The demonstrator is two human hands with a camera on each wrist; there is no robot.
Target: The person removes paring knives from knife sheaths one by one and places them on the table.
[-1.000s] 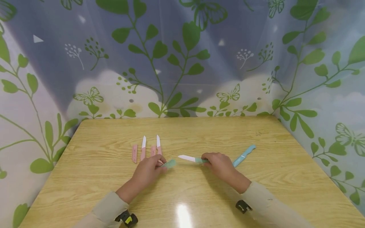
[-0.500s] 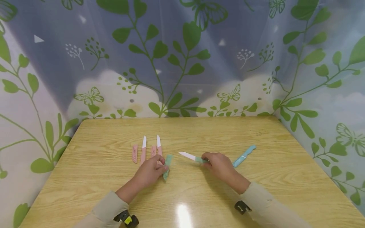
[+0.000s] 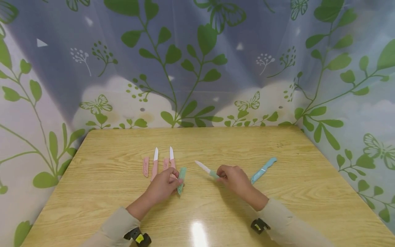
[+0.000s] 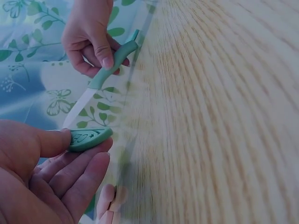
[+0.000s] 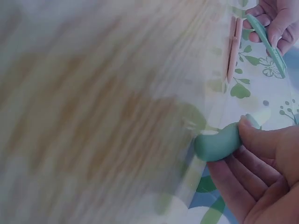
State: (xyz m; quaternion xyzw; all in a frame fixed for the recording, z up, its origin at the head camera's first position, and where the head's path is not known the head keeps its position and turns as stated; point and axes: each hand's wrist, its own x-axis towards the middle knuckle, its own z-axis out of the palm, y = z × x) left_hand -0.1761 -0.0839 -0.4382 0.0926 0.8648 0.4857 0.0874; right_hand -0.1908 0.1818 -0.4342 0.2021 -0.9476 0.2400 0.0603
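My left hand (image 3: 163, 185) pinches a green knife sheath (image 3: 182, 177) between thumb and fingers, slightly right of the pink knives. Raised lettering shows on the sheath (image 4: 88, 139) in the left wrist view. Across from it, my right hand (image 3: 236, 178) grips the green handle of a paring knife (image 3: 202, 166), whose white blade is bare and points to the far left. Sheath and blade are apart in the head view. In the right wrist view the knife's rounded green handle (image 5: 219, 143) sticks out past the thumb.
Two pink-handled knives, one on the left (image 3: 155, 158) and one on the right (image 3: 171, 156), lie with white blades bare. Beside them are two pink sheaths, the outer (image 3: 146, 166) and the inner (image 3: 166, 163). A blue knife in its sheath (image 3: 263, 169) lies right on the wooden table (image 3: 108, 154).
The green sheath has turned in my left hand from lying sideways to standing lengthwise, its wide end away from me. The knife in my right hand has swung its tip farther forward.
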